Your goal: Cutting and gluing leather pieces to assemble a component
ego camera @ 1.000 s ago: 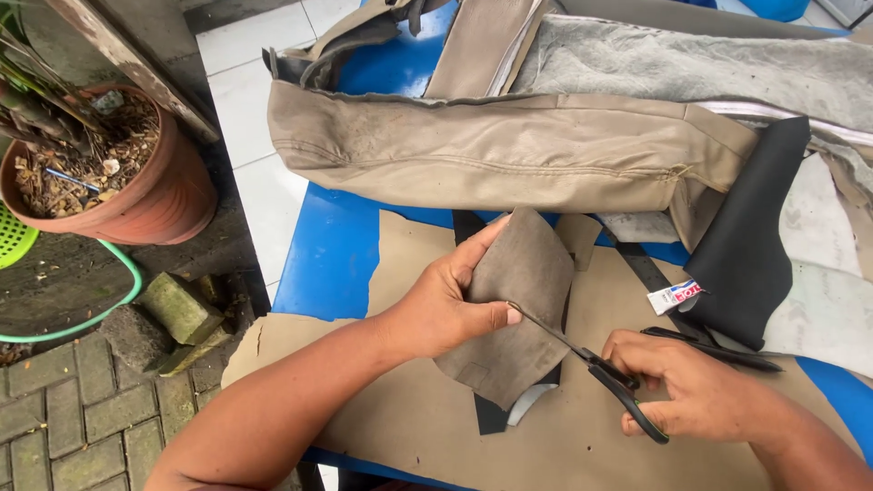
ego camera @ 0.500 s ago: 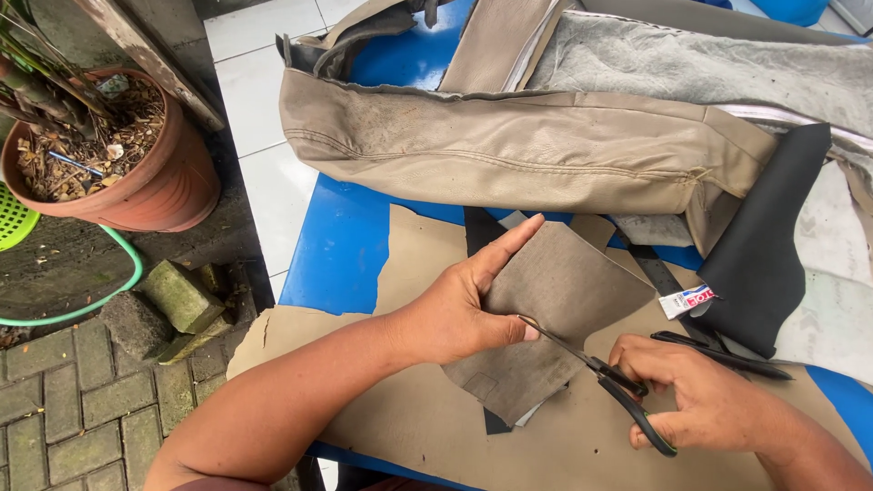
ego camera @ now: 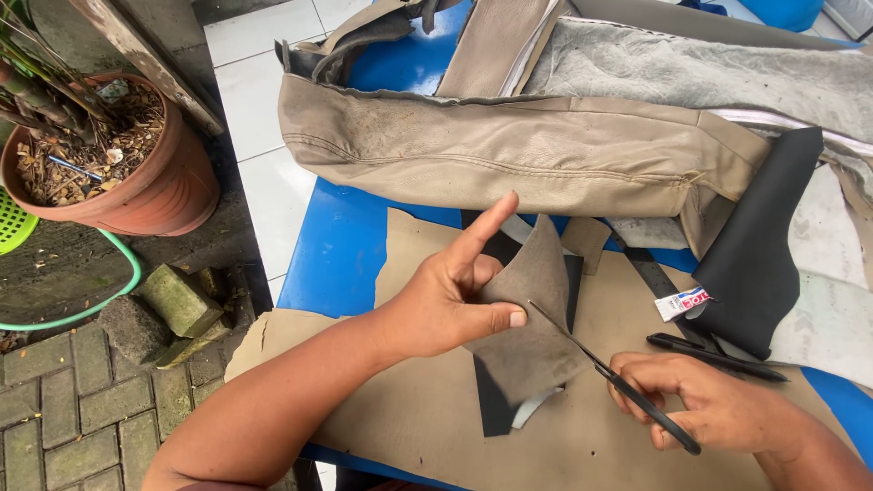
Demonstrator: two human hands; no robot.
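Grey-brown suede-like leather offcut [ego camera: 532,341], irregular in outline, is lifted off a broad tan leather sheet [ego camera: 427,409] spread over a blue work table [ego camera: 336,245], with the cut apparently midway: black-handled scissors [ego camera: 609,377] have their blades part open and angled up and leftward against the offcut's right edge. Beyond both hands lies a long worn beige leather cover [ego camera: 509,159] with a grey fabric lining [ego camera: 691,73] behind it; just beyond the right hand are a curved black leather panel [ego camera: 759,241] and a black pen [ego camera: 714,356]. The left hand [ego camera: 450,295] pinches the offcut between thumb and curled fingers, forefinger pointing up and away, forearm reaching in from the lower left. The right hand [ego camera: 705,409], low at the right, is closed through the scissor handles. Judged from this, the next stroke calls for holding the offcut taut while the blades follow its edge, thumb kept clear.
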